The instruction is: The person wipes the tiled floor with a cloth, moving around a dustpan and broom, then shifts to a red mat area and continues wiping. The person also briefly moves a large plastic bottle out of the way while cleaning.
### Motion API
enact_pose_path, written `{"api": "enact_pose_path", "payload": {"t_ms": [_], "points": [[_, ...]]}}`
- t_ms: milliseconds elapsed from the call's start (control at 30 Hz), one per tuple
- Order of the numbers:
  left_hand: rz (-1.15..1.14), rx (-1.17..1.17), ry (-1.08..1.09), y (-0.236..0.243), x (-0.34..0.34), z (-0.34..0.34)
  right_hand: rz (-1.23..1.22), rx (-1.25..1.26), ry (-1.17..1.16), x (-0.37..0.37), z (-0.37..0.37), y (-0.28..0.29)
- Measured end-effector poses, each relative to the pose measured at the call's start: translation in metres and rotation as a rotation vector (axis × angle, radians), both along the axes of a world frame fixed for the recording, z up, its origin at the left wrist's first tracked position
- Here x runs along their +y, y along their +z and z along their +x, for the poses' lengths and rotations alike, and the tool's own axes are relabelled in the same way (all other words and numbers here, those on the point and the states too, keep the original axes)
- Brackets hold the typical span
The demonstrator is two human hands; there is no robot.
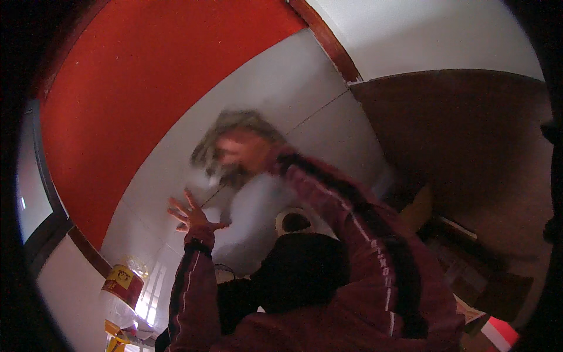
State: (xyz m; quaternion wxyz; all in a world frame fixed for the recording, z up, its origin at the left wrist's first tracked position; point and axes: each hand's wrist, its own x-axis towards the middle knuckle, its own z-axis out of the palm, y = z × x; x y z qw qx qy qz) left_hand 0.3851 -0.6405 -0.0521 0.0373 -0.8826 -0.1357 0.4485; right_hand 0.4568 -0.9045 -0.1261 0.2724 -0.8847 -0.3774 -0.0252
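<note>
My right hand (243, 149), smeared by motion, is on a crumpled grey-green cloth (237, 120) over the light tiled floor (316, 117); the blur hides whether the cloth touches the tiles. My left hand (193, 217) is open, fingers spread, below and left of the cloth with nothing in it. Between my arms, a light shoe (287, 216) with a dark opening shows at the end of my dark-clothed leg (299, 264).
A large red surface (135, 70) borders the tiles at upper left. Dark brown wooden furniture (451, 135) stands at right, with cardboard (419, 208) beside it. A red-and-yellow container (122, 281) and bright clutter sit at lower left, near a grey-framed panel (38, 182).
</note>
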Motion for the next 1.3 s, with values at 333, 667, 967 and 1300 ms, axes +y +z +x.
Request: {"api": "enact_pose_path", "payload": {"t_ms": [333, 667, 967, 1300], "points": [[-0.032, 0.014, 0.066, 0.0, 0.0, 0.004, -0.332, 0.053, -1.177, -0.092, -0.027, 0.003], [-0.122, -0.102, 0.034, -0.004, 0.014, -0.008, -0.02, 0.147, -0.277, -0.067, -0.027, 0.007], [-0.107, -0.115, 0.011, -0.004, 0.012, -0.009, -0.361, 0.009, -0.946, -0.03, 0.012, 0.013], [-0.208, -0.209, 0.004, -0.005, 0.032, -0.022, -0.313, 0.205, -0.277, -0.096, -0.068, 0.013]]}}
